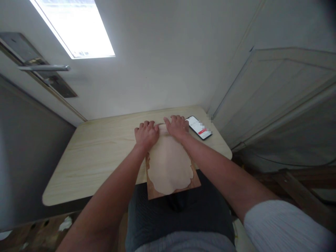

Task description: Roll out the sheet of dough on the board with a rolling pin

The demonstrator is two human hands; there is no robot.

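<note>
A thin, pale sheet of dough (169, 168) lies rolled out on a brown wooden board (154, 192) that overhangs the near edge of the table (105, 154). My left hand (146, 134) and my right hand (177, 126) rest side by side on the far end of the dough, knuckles up and fingers curled down. A narrow brown strip shows between them. I cannot make out what lies under the palms.
A phone (198, 127) with a lit screen lies just right of my right hand. A white wall stands behind the table, and a door with a metal lever handle (44, 68) at the left. My lap is under the board.
</note>
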